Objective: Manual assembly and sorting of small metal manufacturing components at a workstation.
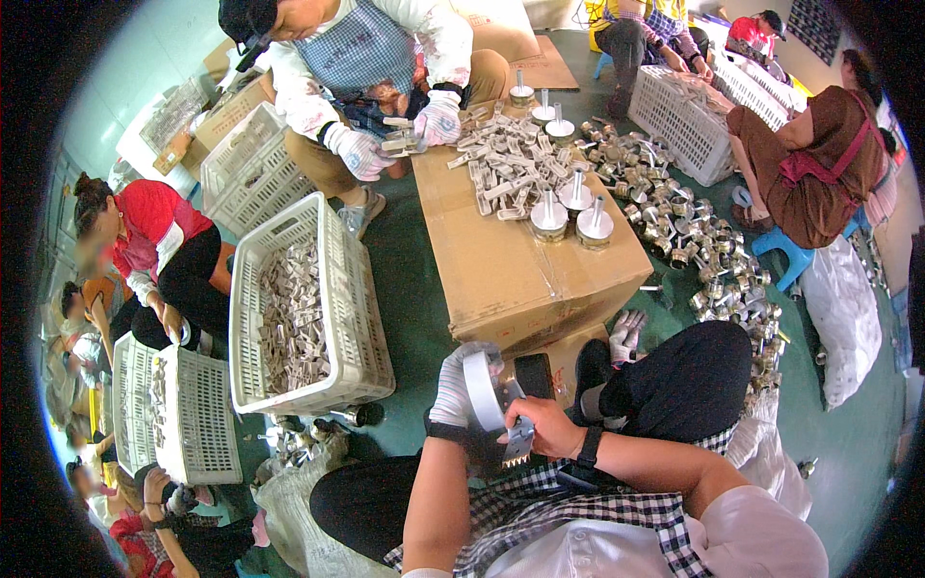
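Note:
In front of my lap, my left hand [451, 390], in a striped white work glove, grips a wide roll of pale tape [484, 393]. My bare right hand [553, 429], with a dark band on the wrist, is closed on a metal tape dispenser [519, 441] whose toothed edge points down. Roll and dispenser touch; whether the roll is fully seated on it I cannot tell. Just beyond my hands lies a dark phone-like slab [534, 375]. An empty glove [628, 333] rests near my right knee.
A cardboard box [520, 279] ahead bears metal clips [506, 164] and round knobbed parts [549, 217]. Metal parts [713, 231] cover the floor at right. A white crate [371, 323] of clips stands left. A co-worker [361, 58] sits across, handling clips; others work around.

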